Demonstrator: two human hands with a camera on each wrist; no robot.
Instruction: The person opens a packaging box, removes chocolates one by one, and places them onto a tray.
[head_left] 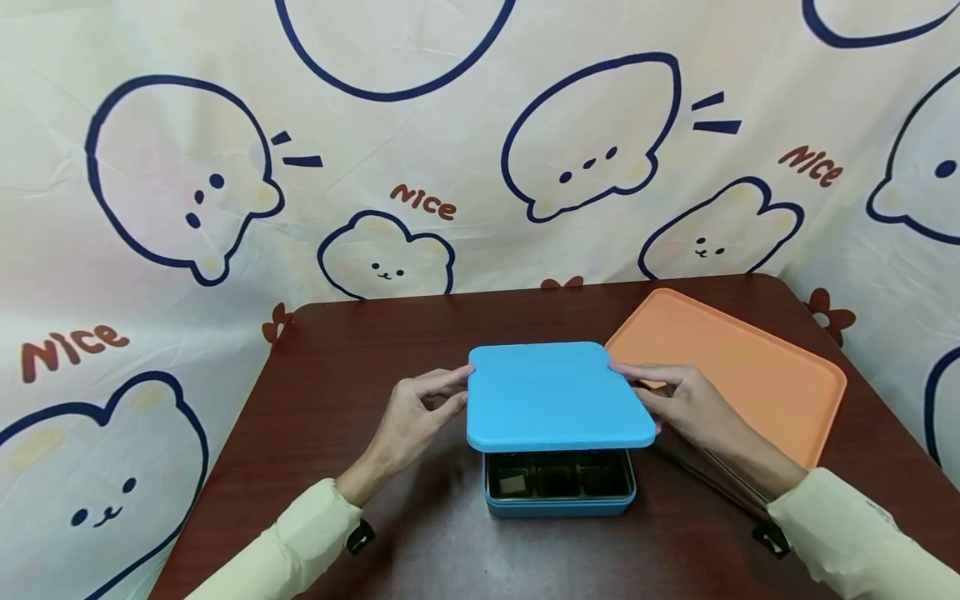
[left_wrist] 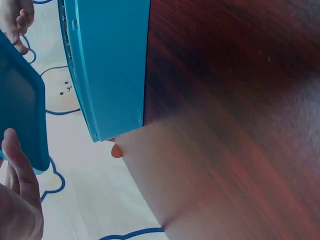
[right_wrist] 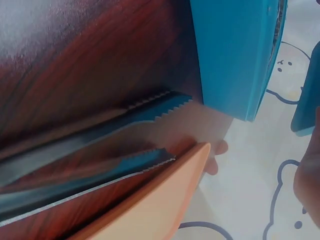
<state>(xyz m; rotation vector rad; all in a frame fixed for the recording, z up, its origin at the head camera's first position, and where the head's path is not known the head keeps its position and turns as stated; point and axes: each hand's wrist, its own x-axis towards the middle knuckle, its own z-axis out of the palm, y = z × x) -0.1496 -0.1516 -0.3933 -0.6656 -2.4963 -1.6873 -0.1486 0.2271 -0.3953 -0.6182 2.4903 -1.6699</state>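
A flat blue lid [head_left: 555, 396] is held level above a blue lunch box [head_left: 558, 507] by both hands. My left hand [head_left: 420, 421] grips its left edge with thumb and fingers, also seen in the left wrist view, where the lid's underside [left_wrist: 20, 110] shows. On the opposite edge my right hand [head_left: 686, 404] pinches the lid. Below, the box stands on the table with dark compartments visible at its front, a pale piece [head_left: 513, 484] in the front left one. The lid hides the rear of the box.
Metal tongs [right_wrist: 110, 127] with serrated tips lie on the brown table [head_left: 360, 358], right of the box and under my right forearm. An orange tray [head_left: 750, 367] lies at the back right. A patterned cloth [head_left: 480, 150] hangs behind the table.
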